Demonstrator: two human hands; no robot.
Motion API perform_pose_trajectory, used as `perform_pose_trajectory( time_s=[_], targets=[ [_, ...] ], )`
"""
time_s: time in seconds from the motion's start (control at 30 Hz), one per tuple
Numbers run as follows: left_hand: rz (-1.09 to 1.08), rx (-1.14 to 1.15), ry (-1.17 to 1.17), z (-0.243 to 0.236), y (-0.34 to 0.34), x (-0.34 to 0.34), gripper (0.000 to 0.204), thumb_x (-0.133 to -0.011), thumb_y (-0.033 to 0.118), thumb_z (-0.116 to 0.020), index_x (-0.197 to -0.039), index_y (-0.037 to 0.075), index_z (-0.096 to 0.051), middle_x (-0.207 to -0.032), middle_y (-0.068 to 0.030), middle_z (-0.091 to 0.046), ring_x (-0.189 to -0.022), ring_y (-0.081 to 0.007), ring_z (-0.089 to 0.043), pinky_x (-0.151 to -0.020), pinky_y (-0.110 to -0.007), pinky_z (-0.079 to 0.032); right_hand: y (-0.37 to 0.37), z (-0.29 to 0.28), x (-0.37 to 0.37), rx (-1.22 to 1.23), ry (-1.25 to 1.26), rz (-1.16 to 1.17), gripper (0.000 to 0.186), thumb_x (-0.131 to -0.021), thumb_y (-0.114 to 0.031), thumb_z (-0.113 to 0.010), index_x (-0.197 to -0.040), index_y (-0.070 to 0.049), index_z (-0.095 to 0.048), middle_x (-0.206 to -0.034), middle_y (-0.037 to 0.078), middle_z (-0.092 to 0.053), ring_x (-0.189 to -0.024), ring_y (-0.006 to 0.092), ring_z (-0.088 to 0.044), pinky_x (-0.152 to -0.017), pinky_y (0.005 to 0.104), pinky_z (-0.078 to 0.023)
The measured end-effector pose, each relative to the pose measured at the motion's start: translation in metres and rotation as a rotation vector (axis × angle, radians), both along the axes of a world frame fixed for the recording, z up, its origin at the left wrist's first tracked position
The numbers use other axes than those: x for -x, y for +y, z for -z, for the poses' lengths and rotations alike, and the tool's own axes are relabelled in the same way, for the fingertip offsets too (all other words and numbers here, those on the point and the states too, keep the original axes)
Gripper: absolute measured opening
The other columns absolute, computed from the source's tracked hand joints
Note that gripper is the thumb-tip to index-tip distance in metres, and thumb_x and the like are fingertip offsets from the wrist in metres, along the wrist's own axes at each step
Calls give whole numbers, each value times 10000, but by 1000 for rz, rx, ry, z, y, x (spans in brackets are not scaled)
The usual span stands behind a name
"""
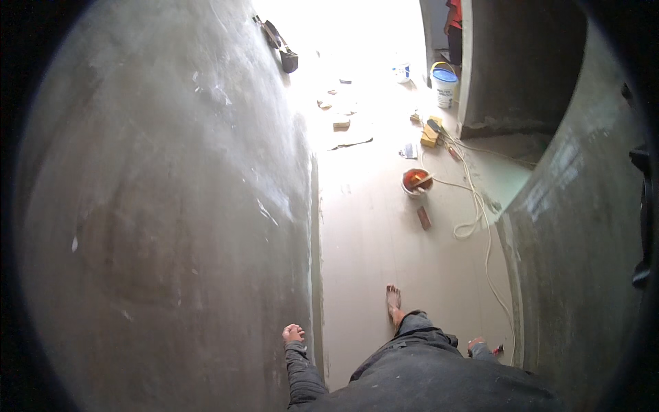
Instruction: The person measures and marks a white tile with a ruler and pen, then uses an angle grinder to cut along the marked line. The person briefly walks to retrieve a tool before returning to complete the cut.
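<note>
Low at the lower left, my left hand is beside the grey plastered wall, its fingers curled; whether it holds anything is too small to tell. My right hand, partly behind my dark clothing, is closed on a small red and dark object, near the right wall's foot. My bare foot stands on the pale floor between the two.
Ahead lie a bucket with red inside, a red block, a yellow block, cords and scattered pieces. A blue-lidded white bucket stands by a right-hand opening, near another person. A dark bag is at the left wall.
</note>
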State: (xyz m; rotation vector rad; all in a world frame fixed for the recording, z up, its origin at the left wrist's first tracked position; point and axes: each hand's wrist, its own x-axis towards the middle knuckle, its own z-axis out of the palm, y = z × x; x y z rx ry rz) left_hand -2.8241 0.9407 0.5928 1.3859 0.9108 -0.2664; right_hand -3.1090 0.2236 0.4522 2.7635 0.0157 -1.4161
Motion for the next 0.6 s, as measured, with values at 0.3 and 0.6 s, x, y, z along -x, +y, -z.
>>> perform_pose_trajectory(
  time_s=[0.3,0.6],
  targets=[
    [250,-47,571,5,-61,-139,474,-1006,383,-548,-1406,128,-554,-1281,-141,-661,-1044,-326,-676,-760,-541,-510,2,-91,-391,-136,-474,977,233,-895,-217,-639,-1059,-63,-698,-1102,206,-716,-1060,410,-674,-896,495,-555],
    [234,-7,741,20,-73,-397,283,-1025,301,-508,-1204,107,-611,-880,-142,-643,-742,-288,-629,-561,-447,-462,-19,-89,-717,-160,-696,1063,137,-865,-126,-642,-959,-32,-676,-759,187,-705,-640,288,-724,-617,431,-582]
  ],
)
